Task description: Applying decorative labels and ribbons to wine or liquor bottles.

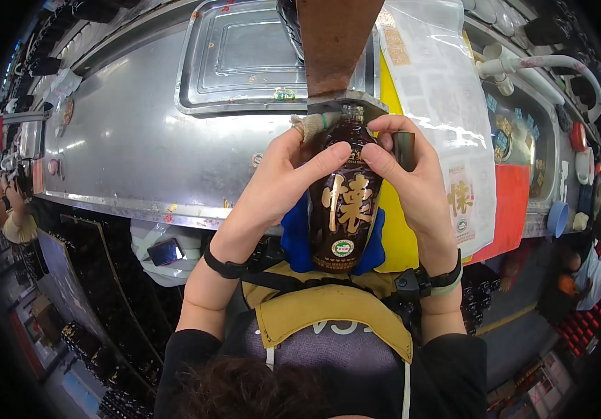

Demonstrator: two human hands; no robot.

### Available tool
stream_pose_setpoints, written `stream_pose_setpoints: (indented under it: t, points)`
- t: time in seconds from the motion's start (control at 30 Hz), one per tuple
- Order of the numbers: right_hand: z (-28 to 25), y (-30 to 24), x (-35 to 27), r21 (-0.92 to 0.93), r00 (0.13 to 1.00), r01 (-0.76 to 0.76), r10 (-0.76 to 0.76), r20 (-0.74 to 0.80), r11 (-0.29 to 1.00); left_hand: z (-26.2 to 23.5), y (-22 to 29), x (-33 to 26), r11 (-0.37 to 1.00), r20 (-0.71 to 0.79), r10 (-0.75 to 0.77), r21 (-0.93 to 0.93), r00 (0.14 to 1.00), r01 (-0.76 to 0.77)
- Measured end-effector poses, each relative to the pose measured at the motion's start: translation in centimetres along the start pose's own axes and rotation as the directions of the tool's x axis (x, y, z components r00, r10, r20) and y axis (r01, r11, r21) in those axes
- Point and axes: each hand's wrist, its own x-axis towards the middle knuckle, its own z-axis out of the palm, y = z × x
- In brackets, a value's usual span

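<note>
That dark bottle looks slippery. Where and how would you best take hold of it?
Probably around the shoulders of the bottle, one hand from each side, as the left hand and right hand do. Its neck points away from the person and is much slimmer than the body, so the broader shoulders likely give a steadier grip.

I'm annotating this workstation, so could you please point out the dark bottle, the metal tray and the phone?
Dark bottle (346, 201), head view: middle of its front.
Metal tray (248, 56), head view: bare flat middle.
Phone (165, 252), head view: its dark screen.
</note>
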Motion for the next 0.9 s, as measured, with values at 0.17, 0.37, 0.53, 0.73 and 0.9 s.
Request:
stream_pose_setpoints:
  t: [0.17,0.37,0.53,0.73,0.9]
  points:
    - [0.0,0.2,0.0,0.006,1.000,0.003,-0.003,0.003,1.000,0.1,-0.1,-0.1,1.000,0.001,0.011,-0.009,1.000,-0.011]
    - [-0.3,0.3,-0.4,0.003,1.000,0.013,-0.013,-0.014,1.000,0.4,-0.4,-0.4,0.998,-0.022,0.005,-0.060,1.000,-0.006]
    - [-0.4,-0.3,-3.2,0.064,0.990,0.132,-0.128,-0.061,0.989,0.4,-0.6,-0.7,0.990,-0.045,-0.015,-0.139,0.999,0.009]
    - [1.2,-0.2,-5.3,-0.241,0.939,0.283,-0.319,-0.126,0.928,0.6,-0.8,-0.8,0.996,-0.041,0.036,-0.076,0.999,-0.039]
    - [1.0,-0.3,-5.4,-0.238,0.968,0.198,-0.227,-0.104,0.951,0.5,-0.7,-0.8,0.997,-0.046,0.044,-0.056,0.998,-0.046]
